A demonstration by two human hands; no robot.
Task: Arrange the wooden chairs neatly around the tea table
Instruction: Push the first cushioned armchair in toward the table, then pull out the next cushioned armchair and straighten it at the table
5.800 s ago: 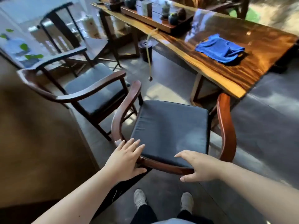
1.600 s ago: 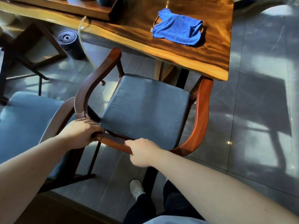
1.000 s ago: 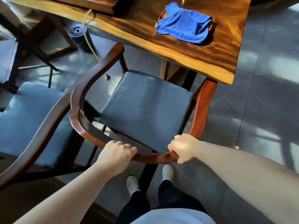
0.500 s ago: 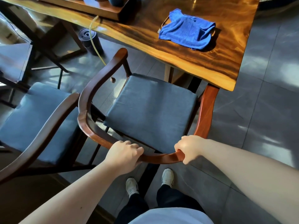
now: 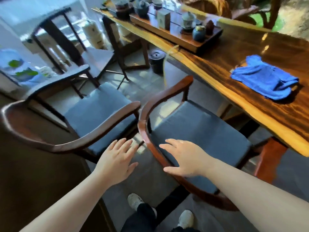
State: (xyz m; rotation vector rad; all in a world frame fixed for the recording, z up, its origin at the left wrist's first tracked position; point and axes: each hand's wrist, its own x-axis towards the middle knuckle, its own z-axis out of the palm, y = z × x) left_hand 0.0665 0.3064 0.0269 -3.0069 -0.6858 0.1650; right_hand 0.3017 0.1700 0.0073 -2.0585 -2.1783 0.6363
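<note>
1. The surface [image 5: 250, 77], the long wooden tea table, runs from 12 o'clock down to 3 o'clock. We judge every chair against its near edge.
2. The right chair [image 5: 197, 133] sits at 3 o'clock of our hands, its front tucked under that edge. It looks close to placed, so we leave it alone.
3. The left chair [image 5: 100, 113] stands at 10 o'clock, just beside the right chair. It is turned a little off line, and its armrest tip nearly meets the neighbour's. We judge this one the step in hand.
4. A third chair [image 5: 93, 59], darker and blurred, stands further off at 11 o'clock.
5. Our right hand [image 5: 182, 158] is spread wide and holds nothing. It lies over the right chair's curved back rail; whether it rests on it we cannot tell.
6. Our left hand [image 5: 117, 161] is also wide and empty, over the floor between the two chairs.
7. To do it well, we grip the left chair's back rail with both hands. We lift slightly rather than drag, square it to the edge, and keep a gap between the armrests.
</note>
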